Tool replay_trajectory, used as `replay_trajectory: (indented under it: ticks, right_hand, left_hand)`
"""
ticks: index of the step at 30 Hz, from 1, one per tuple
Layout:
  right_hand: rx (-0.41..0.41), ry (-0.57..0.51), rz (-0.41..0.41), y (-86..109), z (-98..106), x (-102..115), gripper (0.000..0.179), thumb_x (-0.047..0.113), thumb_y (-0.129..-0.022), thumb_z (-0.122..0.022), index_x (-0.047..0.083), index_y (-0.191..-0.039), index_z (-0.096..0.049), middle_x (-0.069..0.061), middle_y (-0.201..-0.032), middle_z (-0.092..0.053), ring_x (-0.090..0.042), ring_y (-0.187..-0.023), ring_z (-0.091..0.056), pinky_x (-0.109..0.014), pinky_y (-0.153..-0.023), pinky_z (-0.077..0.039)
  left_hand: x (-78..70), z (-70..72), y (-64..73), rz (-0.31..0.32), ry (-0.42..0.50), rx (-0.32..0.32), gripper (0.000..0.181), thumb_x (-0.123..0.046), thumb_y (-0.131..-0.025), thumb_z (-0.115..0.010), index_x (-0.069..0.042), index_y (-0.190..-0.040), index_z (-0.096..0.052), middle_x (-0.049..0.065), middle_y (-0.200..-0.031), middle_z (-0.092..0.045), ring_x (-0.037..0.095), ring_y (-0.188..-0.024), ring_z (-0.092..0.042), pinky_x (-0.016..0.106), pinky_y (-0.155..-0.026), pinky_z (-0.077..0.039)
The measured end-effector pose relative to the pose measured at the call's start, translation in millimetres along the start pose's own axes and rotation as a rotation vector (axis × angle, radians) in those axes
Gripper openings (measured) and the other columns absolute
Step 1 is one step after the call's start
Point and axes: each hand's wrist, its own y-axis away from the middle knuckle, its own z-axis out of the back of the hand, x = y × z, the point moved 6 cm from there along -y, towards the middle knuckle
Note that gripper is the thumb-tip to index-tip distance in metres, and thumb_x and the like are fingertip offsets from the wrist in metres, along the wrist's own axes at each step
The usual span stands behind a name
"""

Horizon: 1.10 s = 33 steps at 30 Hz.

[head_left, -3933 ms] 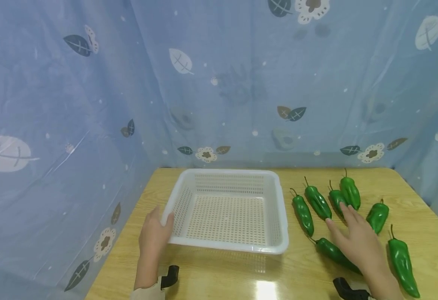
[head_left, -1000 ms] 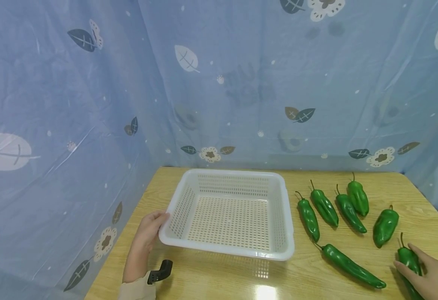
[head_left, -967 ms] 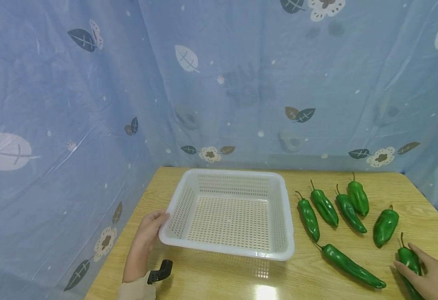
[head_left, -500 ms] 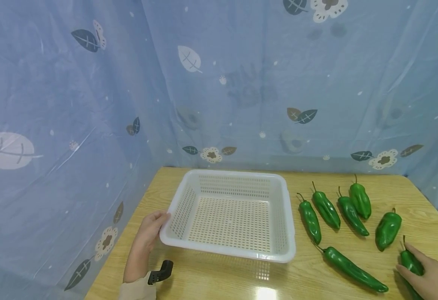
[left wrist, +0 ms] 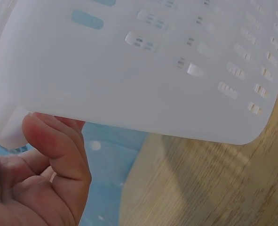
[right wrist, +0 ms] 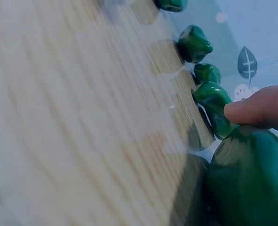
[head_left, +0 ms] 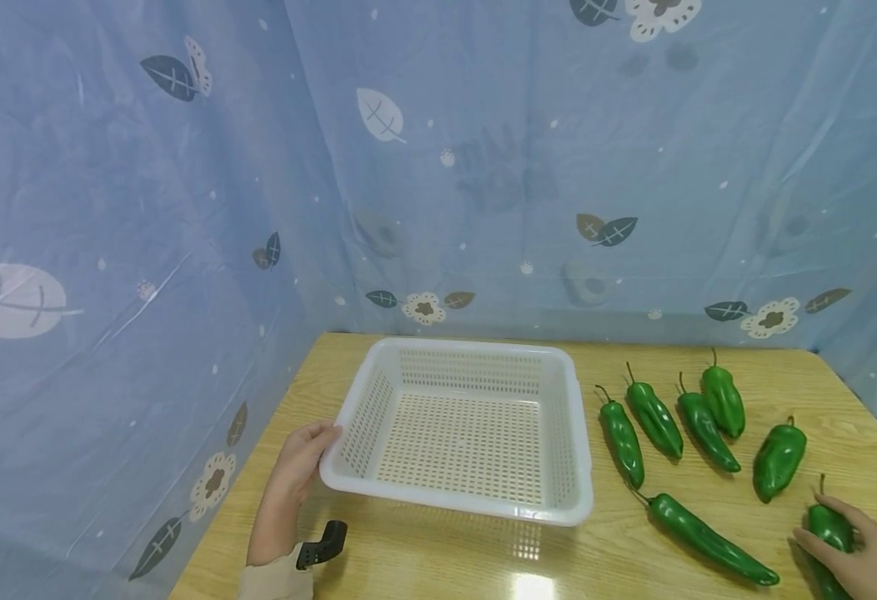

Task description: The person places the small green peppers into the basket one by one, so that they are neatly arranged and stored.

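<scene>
A white perforated plastic basket [head_left: 453,502] stands on the wooden table, nothing inside it. My left hand [head_left: 299,458] grips the rim at its near left corner; in the left wrist view, curled fingers [left wrist: 61,150] hook under the edge of the basket wall [left wrist: 106,84]. At the far right, my right hand [head_left: 869,550] holds a green pepper [head_left: 830,527], thumb on one side and fingers on the other. The right wrist view shows that pepper [right wrist: 251,174] large and close, with a fingertip [right wrist: 256,110] at its top. The pepper's lower end is cut off by the frame.
Several more green peppers lie between the basket and my right hand, among them a long one [head_left: 709,537] nearest me and a short, stout one [head_left: 779,460]. A blue leaf-patterned curtain [head_left: 483,167] hangs behind and left of the table [head_left: 423,558].
My right hand has moved from above the middle peppers to the far right one, which lately shifted slightly. My left hand has closed on the basket rim; the camera view has turned slightly.
</scene>
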Motion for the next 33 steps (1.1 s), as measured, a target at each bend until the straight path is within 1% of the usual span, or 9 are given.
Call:
replay_trajectory:
  ticks: [2,4,7,11,17,21,25,28,33]
  right_hand:
    - [-0.023,-0.047,-0.034,1.6,0,-1,0.083,0.045,-0.089,-0.06,-0.014,-0.137,-0.027,-0.049,-0.121,-0.035,-0.063,-0.102,-0.044,-0.058,-0.075,-0.048]
    - [-0.023,-0.095,-0.068,3.4,-1,-1,0.085,0.045,-0.09,-0.06,-0.013,-0.14,-0.023,-0.05,-0.122,-0.033,-0.064,-0.103,-0.044,-0.056,-0.073,-0.049]
    - [-0.022,-0.155,-0.124,6.3,-3,-2,0.086,0.044,-0.091,-0.058,-0.01,-0.143,-0.018,-0.048,-0.125,-0.029,-0.065,-0.107,-0.04,-0.058,-0.076,-0.049]
    - [-0.022,-0.198,-0.178,9.5,-3,-3,0.083,0.042,-0.092,-0.056,-0.006,-0.146,-0.014,-0.045,-0.131,-0.024,-0.065,-0.109,-0.037,-0.06,-0.079,-0.047]
    - [-0.049,-0.258,-0.193,12.2,0,-2,0.083,0.04,-0.093,-0.054,-0.006,-0.147,-0.011,-0.043,-0.13,-0.025,-0.064,-0.109,-0.037,-0.051,-0.067,-0.052]
    - [-0.059,-0.255,-0.206,14.0,4,1,0.083,0.041,-0.093,-0.053,-0.005,-0.148,-0.009,-0.043,-0.133,-0.022,-0.062,-0.113,-0.032,-0.054,-0.069,-0.05]
    - [-0.105,-0.269,-0.158,16.6,11,10,0.08,0.038,-0.094,-0.053,-0.006,-0.147,-0.012,-0.043,-0.135,-0.021,-0.061,-0.111,-0.031,-0.053,-0.067,-0.05]
    - [-0.147,-0.277,-0.074,20.1,17,19,0.078,0.034,-0.095,-0.054,-0.009,-0.145,-0.014,-0.044,-0.13,-0.026,-0.062,-0.105,-0.033,-0.05,-0.06,-0.051]
    - [-0.216,-0.265,0.058,26.1,28,34,0.074,0.029,-0.095,-0.055,-0.014,-0.143,-0.018,-0.045,-0.123,-0.031,-0.062,-0.097,-0.036,-0.053,-0.06,-0.051]
  left_hand:
    - [0.1,-0.1,0.1,0.003,-0.005,-0.003,0.037,-0.019,-0.098,-0.051,0.009,-0.123,-0.053,0.017,-0.111,-0.064,0.019,-0.091,-0.065,0.027,-0.073,-0.053]
    - [0.1,0.1,0.3,0.005,-0.011,-0.007,0.038,-0.02,-0.098,-0.051,0.008,-0.123,-0.053,0.017,-0.111,-0.065,0.018,-0.091,-0.065,0.027,-0.073,-0.053]
    - [0.3,0.3,0.5,0.008,-0.012,-0.008,0.037,-0.02,-0.098,-0.051,0.008,-0.123,-0.053,0.017,-0.111,-0.065,0.018,-0.091,-0.065,0.027,-0.073,-0.053]
    - [0.1,0.1,1.1,0.01,-0.006,-0.005,0.037,-0.02,-0.098,-0.05,0.008,-0.123,-0.053,0.017,-0.113,-0.064,0.019,-0.093,-0.065,0.027,-0.074,-0.053]
    - [-0.2,0.2,2.1,0.013,-0.009,0.0,0.039,-0.021,-0.098,-0.05,0.007,-0.125,-0.052,0.018,-0.115,-0.063,0.019,-0.094,-0.065,0.028,-0.074,-0.052]
    - [0.5,0.3,1.5,0.01,-0.006,0.001,0.04,-0.022,-0.098,-0.051,0.007,-0.125,-0.052,0.018,-0.115,-0.062,0.019,-0.095,-0.065,0.027,-0.074,-0.052]
    - [2.0,0.1,0.4,0.007,0.0,-0.003,0.039,-0.021,-0.098,-0.051,0.007,-0.125,-0.053,0.019,-0.116,-0.062,0.018,-0.094,-0.065,0.028,-0.075,-0.052]
    - [2.6,0.0,-0.1,0.006,0.004,-0.007,0.039,-0.021,-0.098,-0.051,0.007,-0.125,-0.053,0.019,-0.116,-0.062,0.018,-0.093,-0.065,0.028,-0.074,-0.053]
    - [3.6,0.2,-0.7,0.01,0.02,-0.009,0.04,-0.021,-0.098,-0.051,0.007,-0.126,-0.052,0.019,-0.117,-0.062,0.018,-0.095,-0.065,0.028,-0.074,-0.053]
